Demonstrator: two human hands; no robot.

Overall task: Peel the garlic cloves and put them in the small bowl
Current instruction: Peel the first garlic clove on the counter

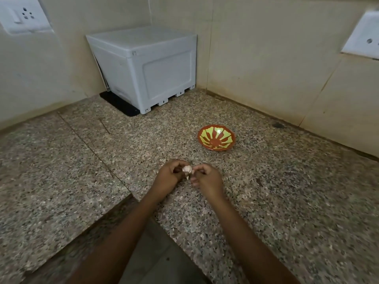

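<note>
garlic piece [187, 170]: held between both hands above the granite counter [82, 160]; too small to tell if it is one clove or a few joined; papery skin still on.
left hand [168, 177]: fingers curled around the garlic's left side, gripping it.
right hand [207, 178]: fingertips pinching the garlic's right edge, other fingers tucked in.
garlic axis: seems roughly upright, with a pale strip hanging from its lower end toward the person.
small bowl [200, 138]: red with a yellow-green pattern, on the counter beyond the hands and to their right, well apart from them; no cloves visible inside.
nearer hand: the right one, so it probably carries the clove to the bowl.
step in hand: likely stripping the skin; nothing delivered yet.
grey box [147, 66]: in the far corner, out of the way.
</note>
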